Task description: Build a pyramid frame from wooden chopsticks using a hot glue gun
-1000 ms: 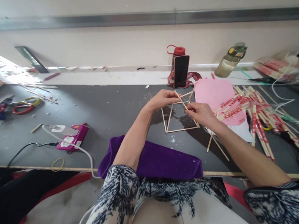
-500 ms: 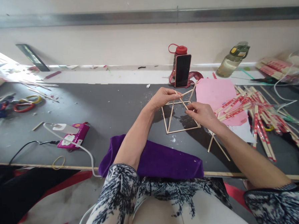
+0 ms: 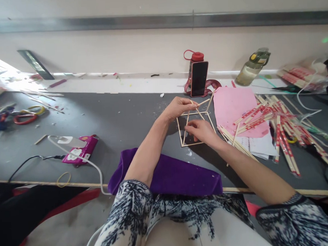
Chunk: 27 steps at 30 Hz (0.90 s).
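Note:
A frame of thin wooden sticks [image 3: 194,144] stands on the grey table, with a square base and slanted sticks rising from it. My left hand [image 3: 178,107] pinches the sticks at the top, where several come together. Lower down, my right hand [image 3: 204,131] closes its thumb and fingers at a slanted stick on the frame's near left side. Its palm and wrist cover part of the base's right side. A pile of bare sticks [image 3: 241,148] lies just right of my right forearm.
Wrapped chopsticks [image 3: 284,142] and pink paper [image 3: 231,103] lie to the right. Behind stand a phone [image 3: 199,79] against a red-capped bottle [image 3: 197,56] and a green bottle [image 3: 250,70]. Purple cloth [image 3: 180,175] lies in front; scissors [image 3: 26,118], a glue gun [image 3: 1,118] and a tissue pack [image 3: 81,155] at left.
My right hand has moved left and slightly down, from the frame's right slanted stick to the one at its near left. My left hand stays at the top.

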Tool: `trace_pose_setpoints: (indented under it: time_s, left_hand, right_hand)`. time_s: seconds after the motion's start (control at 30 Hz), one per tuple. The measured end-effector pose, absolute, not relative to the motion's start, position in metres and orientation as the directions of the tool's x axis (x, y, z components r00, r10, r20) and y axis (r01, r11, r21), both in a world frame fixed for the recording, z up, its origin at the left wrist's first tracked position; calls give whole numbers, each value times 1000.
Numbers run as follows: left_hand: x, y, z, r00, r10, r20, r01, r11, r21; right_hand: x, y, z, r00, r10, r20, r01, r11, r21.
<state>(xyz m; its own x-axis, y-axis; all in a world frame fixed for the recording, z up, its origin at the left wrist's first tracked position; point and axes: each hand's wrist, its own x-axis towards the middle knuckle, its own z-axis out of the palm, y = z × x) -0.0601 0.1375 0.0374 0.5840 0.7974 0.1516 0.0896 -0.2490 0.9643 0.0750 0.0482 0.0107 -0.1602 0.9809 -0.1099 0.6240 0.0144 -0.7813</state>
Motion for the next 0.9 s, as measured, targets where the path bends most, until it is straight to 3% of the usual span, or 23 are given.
trace_pose_setpoints:
  time_s: [0.4, 0.77, 0.9]
  left_hand:
    - [-60, 136, 36, 577, 798, 171, 22, -225, 974]
    - [-59, 136, 31, 589, 787, 182, -8, -220, 976]
    - [-58, 137, 27, 584, 791, 185, 7, -233, 973]
  right_hand:
    - [78, 34, 14, -148, 987, -54, 579, 42, -815]
    - [94, 24, 8, -163, 982, -94, 546, 10, -837]
    - [110, 24, 13, -128, 991, -34, 620, 54, -782]
